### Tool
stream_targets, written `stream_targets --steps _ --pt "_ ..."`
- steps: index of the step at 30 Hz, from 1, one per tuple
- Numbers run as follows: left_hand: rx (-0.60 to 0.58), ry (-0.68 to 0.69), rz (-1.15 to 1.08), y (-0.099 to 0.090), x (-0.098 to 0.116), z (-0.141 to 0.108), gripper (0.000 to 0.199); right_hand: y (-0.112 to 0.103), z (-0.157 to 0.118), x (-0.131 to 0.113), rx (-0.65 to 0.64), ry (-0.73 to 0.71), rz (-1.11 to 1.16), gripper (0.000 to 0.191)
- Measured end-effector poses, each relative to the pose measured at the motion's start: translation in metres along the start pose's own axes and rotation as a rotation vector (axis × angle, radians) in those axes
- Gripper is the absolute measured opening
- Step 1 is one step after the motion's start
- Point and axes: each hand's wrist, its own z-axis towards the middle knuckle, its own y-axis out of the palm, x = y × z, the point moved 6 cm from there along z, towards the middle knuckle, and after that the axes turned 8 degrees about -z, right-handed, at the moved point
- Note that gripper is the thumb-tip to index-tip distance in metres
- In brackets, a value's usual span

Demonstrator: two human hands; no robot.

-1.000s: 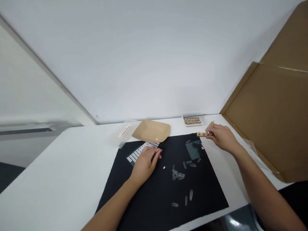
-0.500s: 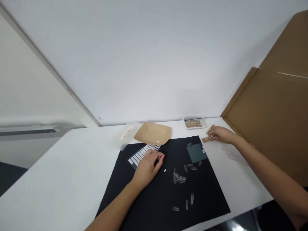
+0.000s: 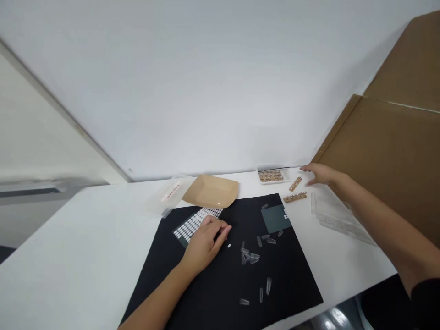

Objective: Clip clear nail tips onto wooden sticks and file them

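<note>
My left hand rests on the black mat with its fingers curled and thumb drawn to them; nothing shows in it. It partly covers a sheet of white oval tabs, and one loose tab lies just right of its fingertips. At the back right, my right hand is open, fingers apart, holding nothing. Closest to it lies a tan strip with small shiny pieces. A second such strip lies nearer the mat. Clear nail tips are scattered over the mat's right half.
A brown paper tray stands behind the mat, beside a clear plastic pouch. A white box with more strips sits by the wall. Clear plastic cases lie under my right forearm. Dark green sheet on the mat; cardboard at right.
My right hand has let go of the tan strips, opened, and moved back and right. Both strips now lie on the table. My left hand keeps its place on the mat; the view has shifted slightly.
</note>
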Motion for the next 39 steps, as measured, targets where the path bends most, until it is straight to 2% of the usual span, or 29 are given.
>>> stream_targets --steps 4,9,14,20,25,29,32,34,36,39 --pt "-0.021 0.034 0.014 0.001 0.002 -0.001 0.019 0.023 0.022 0.005 -0.084 0.015 0.044 0.08" --pt "-0.034 0.067 0.02 0.001 0.006 0.002 0.012 0.037 0.031 0.01 -0.133 0.044 0.079 0.061" --pt "-0.049 0.094 0.016 -0.001 0.011 0.003 0.011 0.039 0.026 0.009 -0.165 0.075 0.112 0.049" --pt "-0.072 0.116 0.03 -0.003 0.017 0.0 0.009 0.031 0.015 -0.002 -0.158 0.078 0.089 0.051" --pt "-0.101 0.165 0.055 -0.001 0.025 0.001 0.009 0.006 -0.004 -0.006 -0.098 0.083 0.02 0.035" --pt "-0.144 0.2 0.049 0.003 0.031 0.0 0.009 -0.034 -0.035 -0.006 0.021 0.126 -0.068 0.024" --pt "-0.181 0.215 0.003 0.006 0.038 -0.001 0.009 -0.068 -0.066 -0.017 0.11 0.124 -0.098 0.024" --pt "-0.234 0.241 -0.07 0.008 0.048 -0.002 0.012 -0.092 -0.091 -0.037 0.235 0.072 -0.108 0.025" --pt "-0.342 0.285 -0.158 0.014 0.063 -0.007 0.028 -0.106 -0.117 -0.064 0.306 0.024 -0.076 0.025" --pt "-0.537 0.361 -0.179 0.031 0.089 -0.019 0.057 -0.108 -0.154 -0.118 0.317 -0.104 -0.001 0.026"
